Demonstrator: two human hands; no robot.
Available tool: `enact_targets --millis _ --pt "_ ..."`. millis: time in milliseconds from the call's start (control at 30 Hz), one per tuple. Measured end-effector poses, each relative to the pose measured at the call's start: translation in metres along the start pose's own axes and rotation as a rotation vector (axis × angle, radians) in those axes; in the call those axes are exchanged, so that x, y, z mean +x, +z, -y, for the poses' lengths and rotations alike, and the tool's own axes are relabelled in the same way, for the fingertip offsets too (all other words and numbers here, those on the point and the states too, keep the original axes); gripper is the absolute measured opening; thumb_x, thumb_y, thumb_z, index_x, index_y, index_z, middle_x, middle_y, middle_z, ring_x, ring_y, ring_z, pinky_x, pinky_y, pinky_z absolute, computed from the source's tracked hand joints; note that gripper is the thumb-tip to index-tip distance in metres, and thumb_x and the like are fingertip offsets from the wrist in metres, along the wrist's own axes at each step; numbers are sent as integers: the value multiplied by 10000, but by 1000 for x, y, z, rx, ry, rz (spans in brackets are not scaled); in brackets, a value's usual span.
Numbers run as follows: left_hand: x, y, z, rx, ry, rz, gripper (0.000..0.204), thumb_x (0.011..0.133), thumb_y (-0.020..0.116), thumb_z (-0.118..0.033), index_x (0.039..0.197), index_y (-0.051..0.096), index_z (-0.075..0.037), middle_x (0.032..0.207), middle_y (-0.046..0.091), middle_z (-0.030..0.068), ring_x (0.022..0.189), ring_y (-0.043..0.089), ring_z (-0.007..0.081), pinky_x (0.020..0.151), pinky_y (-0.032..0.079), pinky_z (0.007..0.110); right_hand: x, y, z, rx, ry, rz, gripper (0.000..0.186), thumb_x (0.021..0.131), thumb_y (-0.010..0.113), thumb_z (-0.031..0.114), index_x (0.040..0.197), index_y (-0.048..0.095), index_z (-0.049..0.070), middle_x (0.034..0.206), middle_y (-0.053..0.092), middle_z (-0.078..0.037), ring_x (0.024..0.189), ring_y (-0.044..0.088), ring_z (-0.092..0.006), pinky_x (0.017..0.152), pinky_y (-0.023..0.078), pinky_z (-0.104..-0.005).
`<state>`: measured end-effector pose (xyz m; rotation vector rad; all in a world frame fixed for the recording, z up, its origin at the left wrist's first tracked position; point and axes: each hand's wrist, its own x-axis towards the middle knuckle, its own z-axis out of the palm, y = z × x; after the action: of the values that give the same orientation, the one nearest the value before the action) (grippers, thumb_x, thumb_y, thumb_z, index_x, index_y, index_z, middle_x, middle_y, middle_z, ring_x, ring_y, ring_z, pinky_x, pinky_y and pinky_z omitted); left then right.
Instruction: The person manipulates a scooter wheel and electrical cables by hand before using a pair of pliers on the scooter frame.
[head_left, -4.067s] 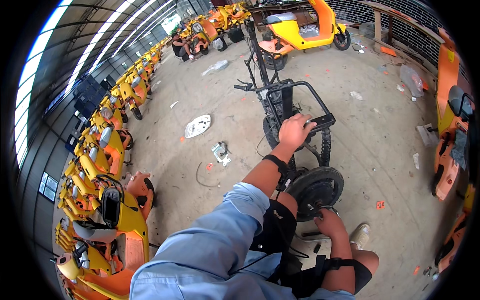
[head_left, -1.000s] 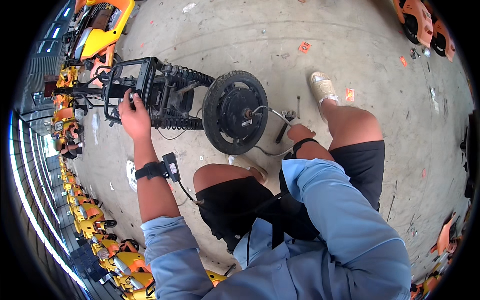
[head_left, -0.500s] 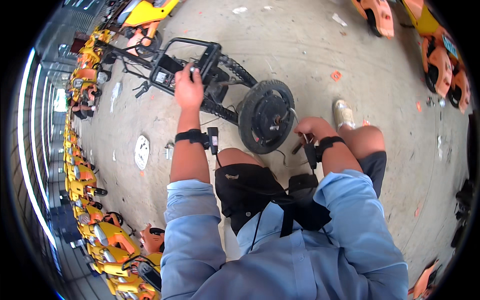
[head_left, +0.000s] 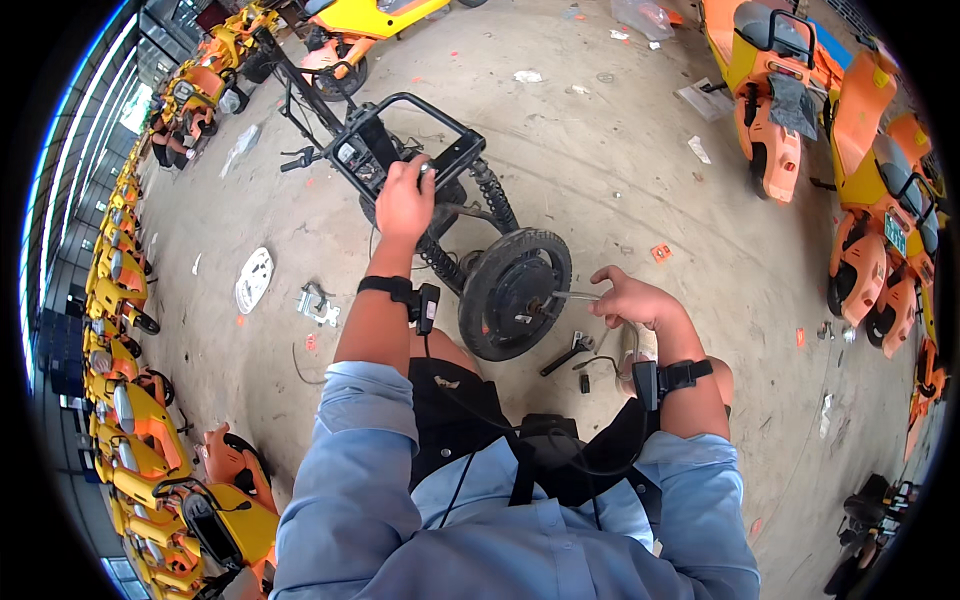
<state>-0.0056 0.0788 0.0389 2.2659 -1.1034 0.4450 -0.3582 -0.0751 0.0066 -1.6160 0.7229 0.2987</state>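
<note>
A black scooter frame (head_left: pixel 452 162) with coil shock absorbers and a black hub-motor wheel (head_left: pixel 512 300) stands before me. My left hand (head_left: pixel 402 205) is closed at the frame's rear rail. A small shiny metal piece (head_left: pixel 427 169) shows between its thumb and fingers; its kind is too small to tell. Right of the wheel, my right hand (head_left: pixel 638 300) has its fingers curled round a grey cable (head_left: pixel 578 295) that comes out of the hub. The index finger sticks out a little. On the floor below the cable lies a black-handled tool (head_left: pixel 567 354).
Yellow and orange scooters line the left side (head_left: pixel 140 430) and the right (head_left: pixel 868 200). A white oval panel (head_left: pixel 255 280) and a metal bracket (head_left: pixel 318 304) lie on the floor left of me. Black parts (head_left: pixel 868 520) are heaped at the lower right. Orange scraps and plastic litter the concrete.
My view has shifted, so the frame and wheel sit lower. My right hand has moved up beside the hub, and the cable now runs straight to it. My left hand stays at the frame.
</note>
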Motion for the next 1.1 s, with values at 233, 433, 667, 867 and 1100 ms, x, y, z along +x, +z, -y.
enact_targets --millis 233,433,667,867,1100 --pt "3 10 -8 55 3 -2 264 936 602 -287 1177 652 -192 1016 611 81 904 634 303 772 505 418 7 -40 -41 -708 156 -436 464 743 642 112 1195 600 16 985 695 -207 884 684 -368 833 513 -399" --pt "2 12 0 76 7 -38 268 938 604 -306 1182 649 -205 1038 614 79 922 630 305 789 506 417 6 -64 -28 -747 244 -322 274 697 640 149 889 718 -30 927 703 -217 880 686 -370 776 539 -433" --pt "7 2 -13 58 -37 -11 262 929 605 -296 1166 647 -192 1009 611 93 920 629 325 785 508 425 3 -72 -20 -574 74 -281 458 680 656 118 1118 625 -12 1015 682 -241 975 658 -375 814 521 -422" --pt "2 1 -10 40 -56 8 282 935 594 -291 1186 642 -173 1011 614 84 937 629 317 793 500 426 15 -62 15 -650 23 -573 473 735 592 46 1206 570 83 1015 687 -206 1015 650 -356 828 507 -440" --pt "6 -1 -6 9 -1 -10 274 929 610 -262 1169 647 -136 987 630 107 909 626 324 817 491 424 40 -88 -36 -908 201 -1040 187 775 640 104 961 645 116 884 692 -134 909 632 -305 913 441 -438"
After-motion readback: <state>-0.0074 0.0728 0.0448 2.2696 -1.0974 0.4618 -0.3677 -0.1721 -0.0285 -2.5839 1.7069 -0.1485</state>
